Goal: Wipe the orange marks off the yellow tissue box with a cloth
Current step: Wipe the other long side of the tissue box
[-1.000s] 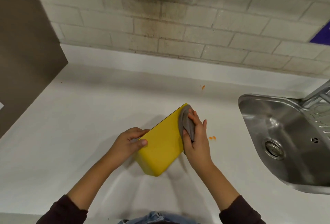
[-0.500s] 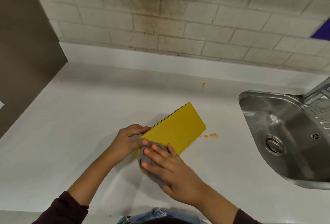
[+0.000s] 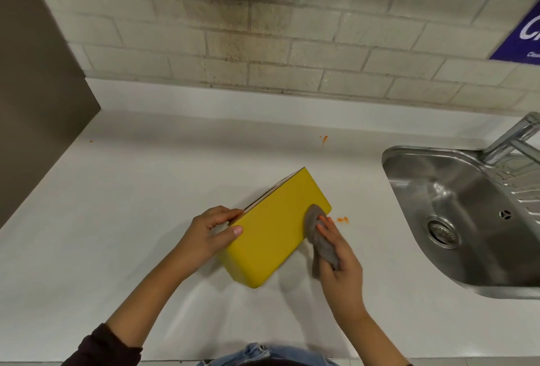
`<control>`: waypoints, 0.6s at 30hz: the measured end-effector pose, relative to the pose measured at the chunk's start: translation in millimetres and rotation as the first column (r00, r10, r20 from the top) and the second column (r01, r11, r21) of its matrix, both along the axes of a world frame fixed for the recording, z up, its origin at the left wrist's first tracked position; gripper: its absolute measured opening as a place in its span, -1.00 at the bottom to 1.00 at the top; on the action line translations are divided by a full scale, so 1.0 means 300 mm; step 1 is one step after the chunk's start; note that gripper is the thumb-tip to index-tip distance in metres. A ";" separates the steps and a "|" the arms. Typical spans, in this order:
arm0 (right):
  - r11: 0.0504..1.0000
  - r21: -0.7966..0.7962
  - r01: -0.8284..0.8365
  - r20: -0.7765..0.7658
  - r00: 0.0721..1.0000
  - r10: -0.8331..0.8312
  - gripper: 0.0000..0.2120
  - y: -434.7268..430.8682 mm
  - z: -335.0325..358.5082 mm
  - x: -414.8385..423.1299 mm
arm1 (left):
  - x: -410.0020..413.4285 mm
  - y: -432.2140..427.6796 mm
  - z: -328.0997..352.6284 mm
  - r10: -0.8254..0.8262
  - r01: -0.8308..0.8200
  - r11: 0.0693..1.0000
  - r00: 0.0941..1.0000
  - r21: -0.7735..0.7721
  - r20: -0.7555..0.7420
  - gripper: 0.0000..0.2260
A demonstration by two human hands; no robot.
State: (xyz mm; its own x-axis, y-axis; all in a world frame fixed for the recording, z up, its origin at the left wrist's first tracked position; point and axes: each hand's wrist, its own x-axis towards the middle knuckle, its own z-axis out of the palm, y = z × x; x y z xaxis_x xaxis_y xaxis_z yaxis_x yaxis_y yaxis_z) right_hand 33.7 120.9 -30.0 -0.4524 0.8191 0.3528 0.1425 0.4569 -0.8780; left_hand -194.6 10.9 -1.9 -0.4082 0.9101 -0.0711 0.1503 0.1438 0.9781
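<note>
One box (image 3: 271, 237), one cloth (image 3: 313, 219)

Steel sink (image 3: 409, 153) set in white tabletop (image 3: 140, 190) | faucet (image 3: 514, 137) at sink's far rim | orange smear (image 3: 342, 219) left of sink, another (image 3: 324, 139) nearer brick wall (image 3: 292, 53) | blue sign (image 3: 523, 35) above sink | brown panel (image 3: 38, 73) far left of sink
</note>
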 end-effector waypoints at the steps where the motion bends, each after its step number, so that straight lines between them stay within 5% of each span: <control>1: 0.989 -0.100 0.112 -0.068 0.991 -0.119 -0.46 -0.010 0.004 0.007 | 0.000 -0.001 0.001 -0.001 0.001 1.000 1.000 -0.010 0.001 -0.74; 3: 0.911 -0.327 0.253 -0.145 0.939 -0.313 -0.50 -0.014 0.015 0.021 | -0.009 0.000 0.009 -0.013 0.014 0.999 1.000 -0.047 0.007 -0.74; 5: 0.752 -0.621 0.222 -0.139 0.913 -0.384 -0.63 0.012 0.026 0.033 | -0.023 0.004 0.024 -0.043 0.045 0.994 0.999 -0.101 0.022 -0.73; 7: 0.475 -0.880 -0.009 -0.195 0.919 -0.343 -0.73 0.032 0.046 0.024 | -0.037 0.008 0.042 -0.076 0.084 0.984 0.996 -0.159 0.055 -0.70; 9: 0.222 -0.948 -0.228 -0.291 0.904 -0.313 -0.73 0.028 0.069 0.005 | -0.043 0.012 0.060 -0.132 0.149 0.967 0.987 -0.205 0.094 -0.65; 10: 0.171 -0.942 -0.291 -0.331 0.894 -0.303 -0.70 0.022 0.076 -0.006 | -0.048 0.012 0.072 -0.172 0.192 0.956 0.980 -0.220 0.103 -0.63; 18: 0.272 -0.866 -0.420 -0.474 0.862 -0.179 -0.71 0.016 0.140 -0.023 | -0.130 -0.024 0.177 -0.478 0.447 0.824 0.878 -0.348 -0.004 -0.33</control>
State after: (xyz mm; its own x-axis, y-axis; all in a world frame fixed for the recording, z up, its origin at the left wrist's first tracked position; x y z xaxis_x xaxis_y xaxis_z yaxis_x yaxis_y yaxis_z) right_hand 26.9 125.7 12.0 -0.6334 0.6374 -0.4388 -0.3185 -0.7315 -0.6029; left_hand -233.5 3.9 51.2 0.0360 0.9237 -0.3815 0.3623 0.3437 0.8664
